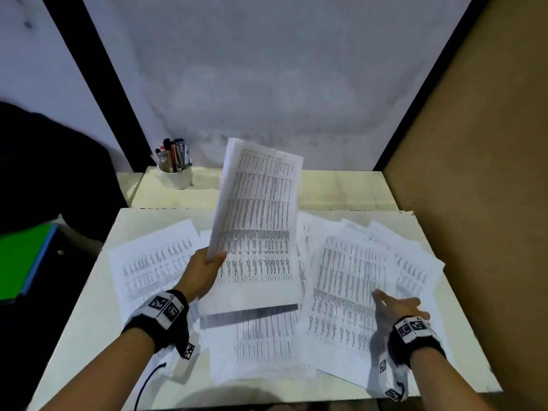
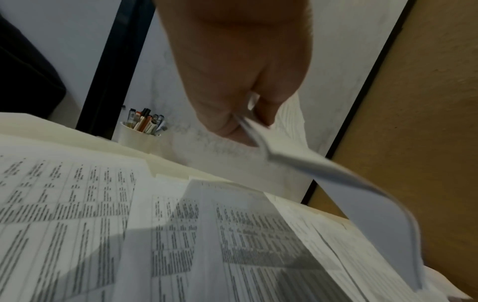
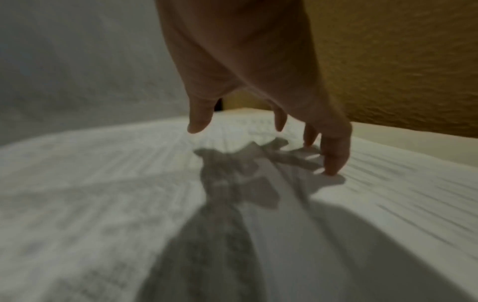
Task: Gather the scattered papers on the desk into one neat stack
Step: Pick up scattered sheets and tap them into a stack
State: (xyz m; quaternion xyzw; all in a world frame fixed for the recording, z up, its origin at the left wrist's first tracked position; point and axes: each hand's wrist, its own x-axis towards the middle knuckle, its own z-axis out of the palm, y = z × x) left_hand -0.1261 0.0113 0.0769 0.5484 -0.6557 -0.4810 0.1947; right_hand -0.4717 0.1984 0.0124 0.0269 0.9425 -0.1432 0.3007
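Note:
Printed sheets with tables lie scattered over the white desk (image 1: 89, 321). My left hand (image 1: 204, 271) pinches the left edge of a small bundle of sheets (image 1: 258, 226) and holds it tilted up above the desk's middle; in the left wrist view the hand (image 2: 243, 114) grips the bundle's edge (image 2: 297, 159) between thumb and fingers. My right hand (image 1: 397, 307) hovers with spread fingers over the fanned papers on the right (image 1: 350, 286). In the right wrist view, a fingertip (image 3: 333, 167) touches the top sheet (image 3: 129, 183). More loose sheets lie at the left (image 1: 154, 259) and front middle (image 1: 261, 345).
A white cup of pens (image 1: 175, 170) stands at the back left on a raised shelf. A brown board (image 1: 480, 173) walls the right side. A green folder (image 1: 23, 262) lies off the desk to the left. A black cable (image 1: 148, 381) hangs by the left wrist.

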